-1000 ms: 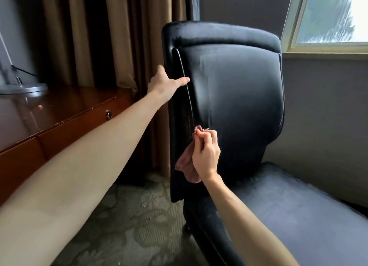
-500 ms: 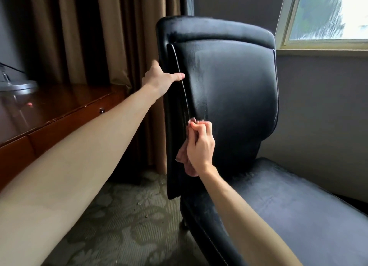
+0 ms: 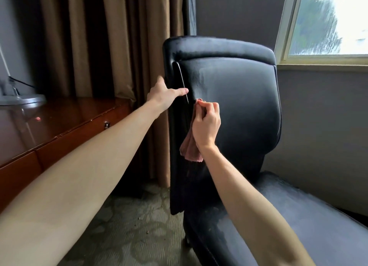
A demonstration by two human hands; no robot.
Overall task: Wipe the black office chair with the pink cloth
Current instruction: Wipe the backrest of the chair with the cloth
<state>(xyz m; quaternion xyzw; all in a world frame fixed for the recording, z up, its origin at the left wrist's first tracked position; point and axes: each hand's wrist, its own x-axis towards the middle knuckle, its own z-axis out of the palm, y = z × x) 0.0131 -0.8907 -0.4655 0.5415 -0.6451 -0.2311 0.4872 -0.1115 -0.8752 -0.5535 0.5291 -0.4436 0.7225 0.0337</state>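
Item: black office chair [image 3: 239, 106], backrest upright and facing the wearer, with the seat [image 3: 298, 216] dull and streaked below it. Left hand [image 3: 163, 93]: clasps the backrest's desk-side edge, thumb laid across the front, fingers behind the edge and out of sight. Right hand [image 3: 206, 124]: fingers curled, pinching a bunched corner of the pink cloth [image 3: 190, 148] against the piped seam [image 3: 184, 88] that runs down the backrest just inside that edge. The rest of the cloth hangs loose below the wrist, in front of the backrest's lower part. Hazards, as judged: only a small fold meets the leather, so a stroke could skip the seam's groove and leave grime there. The hanging tail could drag over the unwiped seat, or slip from the pinch under a hard pull. The chair's base is not in view, and if the bracing hand lets go the chair may turn away from the push. The thumb lies just above the cloth on the same seam, so an upward stroke would meet it. Edges and room: the curtain [image 3: 119, 46] hangs close behind the chair's held edge. The desk [image 3: 69, 122] stands beyond that edge, well apart from the backrest, with carpet [image 3: 129, 226] between. The window sill [image 3: 322, 66] lies behind the chair's far shoulder. Open travel lies across the backrest's broad front panel and down to the seat.
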